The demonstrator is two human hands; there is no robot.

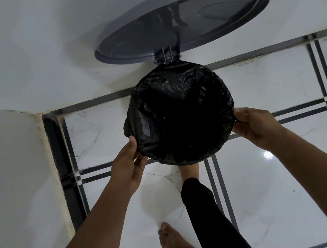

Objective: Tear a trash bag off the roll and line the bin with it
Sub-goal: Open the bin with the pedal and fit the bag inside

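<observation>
From the head camera, a round bin is seen from straight above, standing on the white marble-patterned floor (277, 180) close to a white wall (14, 51). Its mouth is covered all round by a black trash bag (178, 112), which is draped over the rim and sinks into the dark inside. The grey lid (181, 18) is raised on its hinge (166, 56) and leans back against the wall.

The bag's edge is gripped at the lower left of the rim by the left hand (127, 167), with the thumb pressed on the plastic and the fingers curled beneath. At the lower right the bag is pinched by the right hand (254, 124), closed around a fold of the film.

One bare foot (189, 171) is partly hidden beneath the bin's front edge; the other foot (175, 244) is planted on the floor nearer the camera. Black trouser legs (205, 215) are seen above both.
</observation>
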